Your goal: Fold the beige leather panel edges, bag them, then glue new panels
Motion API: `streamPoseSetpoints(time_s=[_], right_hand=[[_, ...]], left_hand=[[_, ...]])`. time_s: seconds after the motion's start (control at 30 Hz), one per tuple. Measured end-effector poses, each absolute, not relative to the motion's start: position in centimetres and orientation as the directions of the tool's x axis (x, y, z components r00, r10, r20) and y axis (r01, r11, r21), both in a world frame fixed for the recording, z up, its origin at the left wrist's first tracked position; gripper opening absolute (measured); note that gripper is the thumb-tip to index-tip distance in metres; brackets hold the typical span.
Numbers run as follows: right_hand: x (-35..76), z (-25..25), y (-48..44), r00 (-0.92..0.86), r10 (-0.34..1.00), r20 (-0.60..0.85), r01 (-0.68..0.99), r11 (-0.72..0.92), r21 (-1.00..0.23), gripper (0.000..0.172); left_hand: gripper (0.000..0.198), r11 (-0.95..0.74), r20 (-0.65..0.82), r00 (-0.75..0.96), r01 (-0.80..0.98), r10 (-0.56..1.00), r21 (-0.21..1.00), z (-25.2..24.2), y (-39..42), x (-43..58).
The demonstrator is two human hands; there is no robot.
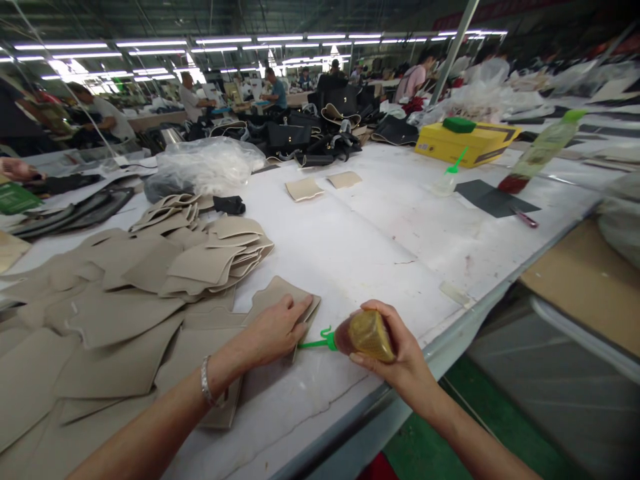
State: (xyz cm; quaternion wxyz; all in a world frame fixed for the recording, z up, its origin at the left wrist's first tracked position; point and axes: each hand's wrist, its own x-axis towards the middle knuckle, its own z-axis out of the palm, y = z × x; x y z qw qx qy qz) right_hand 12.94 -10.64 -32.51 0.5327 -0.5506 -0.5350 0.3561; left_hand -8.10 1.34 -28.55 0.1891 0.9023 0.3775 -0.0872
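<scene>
My right hand (395,353) is wrapped round a squeeze bottle of glue (373,335), tipped on its side with amber-brown liquid inside. Its thin green nozzle points left and reaches the edge of a beige leather-like piece (280,291). That piece is gripped near its right end by my left hand (277,327), with the thumb and fingers close to the nozzle tip. The fingers cover part of the piece. Under and beside my left forearm spreads a large heap of similar beige pieces (125,317).
Two small beige pieces (304,189) lie farther back on the white table (350,233). At the right are a yellow box (465,143), a small green-tipped bottle (447,181), a dark sheet (493,198) and a tilted plastic bottle (540,153). Black bags (290,137) are piled behind.
</scene>
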Motion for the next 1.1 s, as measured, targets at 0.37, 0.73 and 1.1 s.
streamPoseSetpoints(time_s=[0.37, 0.73, 1.1], right_hand=[[14.0, -32.4, -10.0, 0.174, 0.957, 0.234, 0.252, 0.186, -0.950, 0.059], [15.0, -32.8, -9.1, 0.196, 0.920, 0.338, 0.366, 0.252, -0.896, 0.057], [15.5, -32.9, -8.6, 0.149, 0.858, 0.491, 0.522, 0.353, -0.776, 0.051]], left_hand=[[0.049, -0.640, -0.324, 0.712, 0.702, 0.623, 0.311, -28.2, 1.7, -7.9], [0.051, -0.628, -0.347, 0.709, 0.705, 0.614, 0.329, -28.2, 1.9, -7.9], [0.052, -0.610, -0.353, 0.717, 0.697, 0.601, 0.378, -28.2, 2.2, -8.1]])
